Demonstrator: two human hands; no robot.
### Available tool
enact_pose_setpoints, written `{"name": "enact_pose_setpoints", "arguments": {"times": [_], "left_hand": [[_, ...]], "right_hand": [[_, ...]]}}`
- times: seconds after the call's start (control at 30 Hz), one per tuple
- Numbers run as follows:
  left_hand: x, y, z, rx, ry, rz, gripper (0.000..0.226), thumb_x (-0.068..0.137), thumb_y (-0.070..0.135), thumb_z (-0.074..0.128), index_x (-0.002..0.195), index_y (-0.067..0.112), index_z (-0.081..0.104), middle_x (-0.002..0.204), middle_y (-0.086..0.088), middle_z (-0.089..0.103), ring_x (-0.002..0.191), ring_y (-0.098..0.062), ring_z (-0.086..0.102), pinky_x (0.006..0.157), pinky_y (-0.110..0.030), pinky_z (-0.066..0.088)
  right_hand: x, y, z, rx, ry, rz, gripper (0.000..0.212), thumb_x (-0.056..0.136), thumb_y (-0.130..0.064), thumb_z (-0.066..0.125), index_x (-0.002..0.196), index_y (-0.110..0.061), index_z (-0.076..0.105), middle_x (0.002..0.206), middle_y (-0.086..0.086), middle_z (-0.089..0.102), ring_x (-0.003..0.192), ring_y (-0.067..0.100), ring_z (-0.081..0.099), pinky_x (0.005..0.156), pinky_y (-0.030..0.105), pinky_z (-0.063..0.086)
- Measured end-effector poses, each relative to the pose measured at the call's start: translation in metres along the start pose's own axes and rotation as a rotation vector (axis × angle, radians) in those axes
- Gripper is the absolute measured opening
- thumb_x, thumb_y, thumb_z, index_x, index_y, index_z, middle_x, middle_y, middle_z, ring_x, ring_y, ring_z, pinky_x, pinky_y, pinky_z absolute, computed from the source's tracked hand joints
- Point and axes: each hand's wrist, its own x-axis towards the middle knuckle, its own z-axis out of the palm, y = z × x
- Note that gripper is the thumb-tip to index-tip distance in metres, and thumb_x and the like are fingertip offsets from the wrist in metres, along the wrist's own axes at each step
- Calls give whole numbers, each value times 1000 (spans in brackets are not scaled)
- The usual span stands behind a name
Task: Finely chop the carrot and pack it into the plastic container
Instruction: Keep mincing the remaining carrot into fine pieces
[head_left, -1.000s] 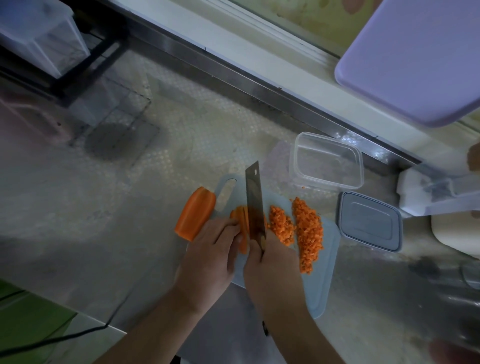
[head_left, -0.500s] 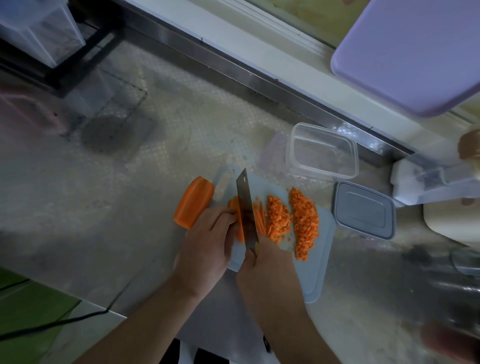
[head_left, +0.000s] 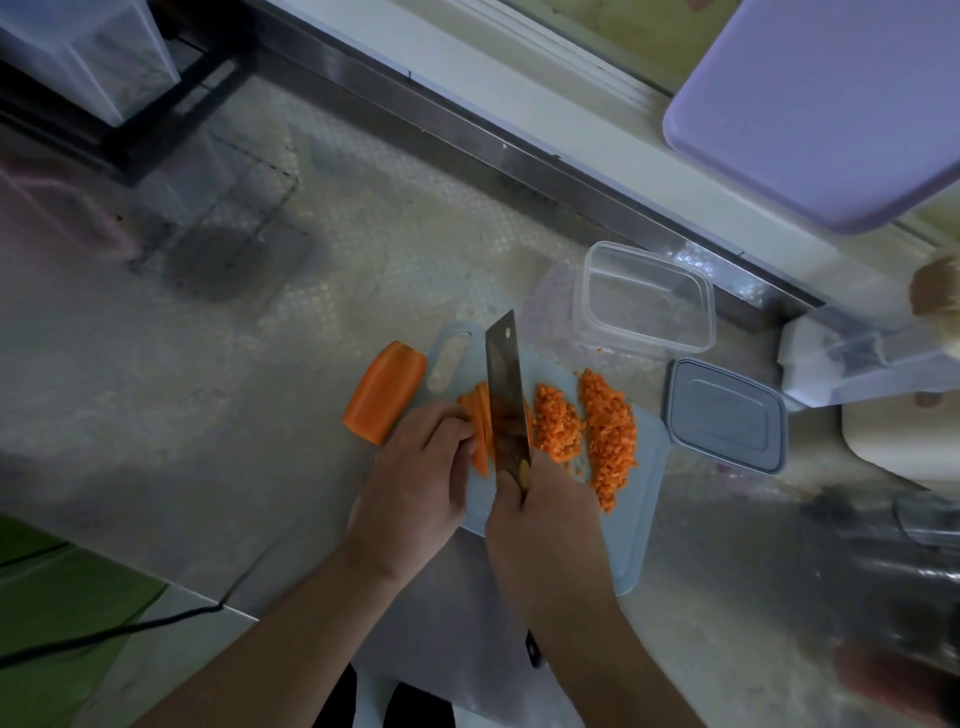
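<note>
The knife (head_left: 508, 395) has edged a little further left into the carrot strips (head_left: 480, 423) since the earlier frames. The right hand (head_left: 540, 525) has its grip wrapped round the knife handle; the left hand (head_left: 415, 478) pins the strips just left of the blade. Right of that grip lie two piles of chopped carrot (head_left: 587, 428) on the cutting board (head_left: 636, 525). Beyond them the container (head_left: 644, 301) sits empty, its lid (head_left: 724, 415) beside it. A carrot chunk (head_left: 384, 397) waits uncut on the surface (head_left: 260, 415), so packing hasn't begun
</note>
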Motion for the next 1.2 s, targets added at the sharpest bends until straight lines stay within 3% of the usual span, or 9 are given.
{"name": "enact_pose_setpoints", "arguments": {"times": [0.23,0.5,0.57,0.67,0.73,0.83,0.97,1.2], "left_hand": [[2,1,-2,-5,-9,-13,5,97,3,67,97,7,69,104,-3,65,98,-21,62,90,-35,53],[0,0,0,-22,4,17,6,92,1,68,97,5,71,105,-5,66,101,-18,61,95,-26,50],[1,0,0,-25,0,17,7,92,2,69,98,4,72,107,-6,66,102,-20,62,94,-30,51],[0,0,-1,-39,-19,26,9,93,9,69,101,5,73,109,-5,65,105,-18,61,98,-25,49],[0,-1,-2,-31,-20,12,6,94,5,71,99,7,72,108,-4,65,104,-18,61,98,-25,49],[2,1,-2,-5,-14,-3,7,96,1,69,97,7,69,104,-4,63,99,-20,61,92,-31,51],[2,1,-4,-9,-2,6,7,95,-1,65,94,6,68,102,-6,64,98,-20,59,91,-31,50],[4,3,-6,-25,-5,23,11,92,-3,68,92,8,67,97,-2,62,92,-21,59,86,-29,49]], "right_hand": [[-5,1,-1,-23,-87,27,14,99,-25,48,88,-30,55,77,-7,58,73,10,56,61,26,41],[-3,-5,3,-92,-147,88,12,92,-20,47,81,-24,50,78,-3,57,74,16,57,59,30,42],[0,-11,6,-69,-130,87,8,90,-25,46,84,-24,52,79,-4,58,77,19,58,64,33,48],[4,-19,9,-6,-75,54,28,89,-48,40,97,-28,58,82,-6,61,79,19,61,72,39,53],[7,-17,10,-7,-28,3,20,96,-40,45,101,-28,60,83,-7,62,79,16,61,70,35,52],[5,-9,6,-6,1,-13,13,100,-28,51,89,-31,56,75,-8,58,71,10,58,61,26,44],[-4,-2,4,-14,-55,10,13,98,-26,48,86,-30,53,73,-6,57,68,15,57,60,32,46],[-7,-1,7,-57,-103,32,14,95,-23,48,82,-26,52,75,-4,58,69,14,57,59,30,46]]}}
